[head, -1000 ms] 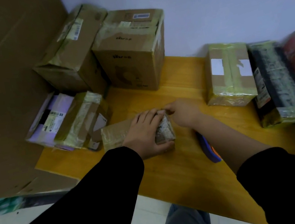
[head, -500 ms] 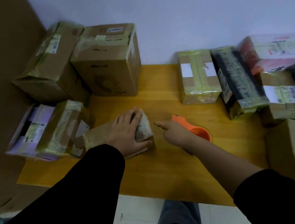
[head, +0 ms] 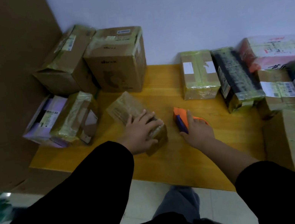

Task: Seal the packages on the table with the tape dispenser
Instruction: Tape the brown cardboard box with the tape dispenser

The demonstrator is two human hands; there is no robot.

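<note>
Pale wall [head: 184,8] backs the yellow wooden surface [head: 170,159], and the small package [head: 122,106], glossy with brownish tape, lies slanted near its middle. My left hand [head: 142,130] lies flat on the near end of that package, fingers spread and straight, pressing it down. Just right of the package, apart from it, lies the tape dispenser [head: 179,118], orange with a blue side. My right hand [head: 198,132] rests over it, forefinger straight along the orange top; whether my other fingers have curled round it I cannot tell. Behind the package stand big cartons [head: 117,64], and well to its right is a row of wrapped packages [head: 198,76]. I judge the hold to be the weak point: lifted on a loose grasp, the dispenser could tip or drop. The package's slick wrap could also slide under my flat palm once tape drags across it, laying the strip crooked or catching my left fingers.
</note>
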